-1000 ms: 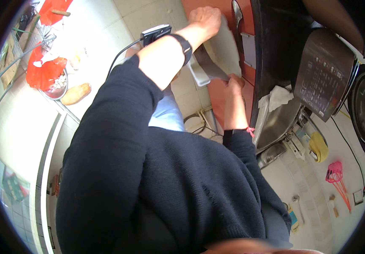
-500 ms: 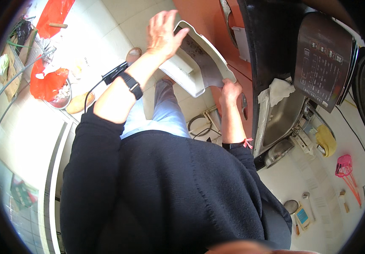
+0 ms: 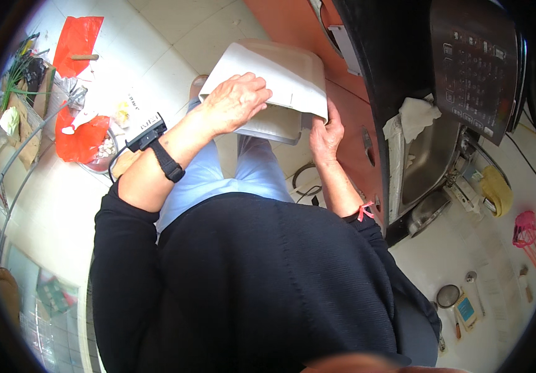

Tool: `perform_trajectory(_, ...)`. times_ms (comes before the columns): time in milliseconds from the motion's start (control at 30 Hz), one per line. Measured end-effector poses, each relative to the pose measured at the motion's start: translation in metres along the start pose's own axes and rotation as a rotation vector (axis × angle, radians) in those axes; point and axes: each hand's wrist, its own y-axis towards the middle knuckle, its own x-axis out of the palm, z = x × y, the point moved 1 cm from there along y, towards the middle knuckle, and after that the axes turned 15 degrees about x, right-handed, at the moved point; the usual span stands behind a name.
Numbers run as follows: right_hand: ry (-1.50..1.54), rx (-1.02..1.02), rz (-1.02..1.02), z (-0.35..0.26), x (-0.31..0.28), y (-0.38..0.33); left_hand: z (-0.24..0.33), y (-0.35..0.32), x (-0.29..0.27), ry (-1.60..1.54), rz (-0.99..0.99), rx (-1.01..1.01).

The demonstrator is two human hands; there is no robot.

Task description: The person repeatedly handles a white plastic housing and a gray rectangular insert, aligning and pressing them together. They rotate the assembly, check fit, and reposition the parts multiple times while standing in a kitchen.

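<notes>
White and flat, a rectangular tray-like container (image 3: pixel 280 81) is held out in front of the person's body, above the pale tiled floor (image 3: pixel 156 37) and just beside the orange cabinet front (image 3: pixel 293 25). Its pale upper face tilts toward the camera, and a greyer edge shows underneath near the lower rim.

The left hand (image 3: pixel 233 102) lies palm-down on the container's near left part, its fingers (image 3: pixel 255 84) spread narrow and curled over the surface, pressing on it. A black strap with a small black device (image 3: pixel 149 133) sits on that wrist. The right hand (image 3: pixel 325 133) grips the container's lower right edge from below and the side, fingers wrapped round the rim, thumb toward the cabinet. A pink band (image 3: pixel 365 211) circles the right wrist.

Below the hands come light blue trousers (image 3: pixel 230 177) and a dark knitted sweater (image 3: pixel 268 286).

To the right, a dark worktop (image 3: pixel 392 68) carries a steel sink (image 3: pixel 426 161) with a white cloth (image 3: pixel 417 115) on its rim, and a black appliance with a button panel (image 3: pixel 476 62) stands beyond it. A yellow cloth (image 3: pixel 495 189) lies farther right.

On the floor to the left lie red plastic bags (image 3: pixel 81 133), a bowl (image 3: pixel 100 158) and green stalks (image 3: pixel 22 78).
</notes>
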Motion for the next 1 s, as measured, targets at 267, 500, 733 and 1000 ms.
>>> perform_trajectory(267, 0.036, -0.052, -0.04, -0.002, -0.003, -0.008, 0.02, -0.013, 0.018, 0.019, 0.097, -0.02)
perform_trajectory(500, 0.088, -0.132, -0.028, 0.002, -0.008, -0.003, 0.034, -0.013, 0.018, 0.035, 0.185, -0.016)
perform_trajectory(733, 0.353, 0.133, -0.127, 0.002, -0.006, 0.005, 0.032, -0.009, 0.013, 0.164, 0.233, -0.114)
perform_trajectory(1000, 0.324, 0.438, -0.132, 0.019, -0.019, 0.028, -0.001, -0.068, 0.025, -0.081, 0.311, -0.814)
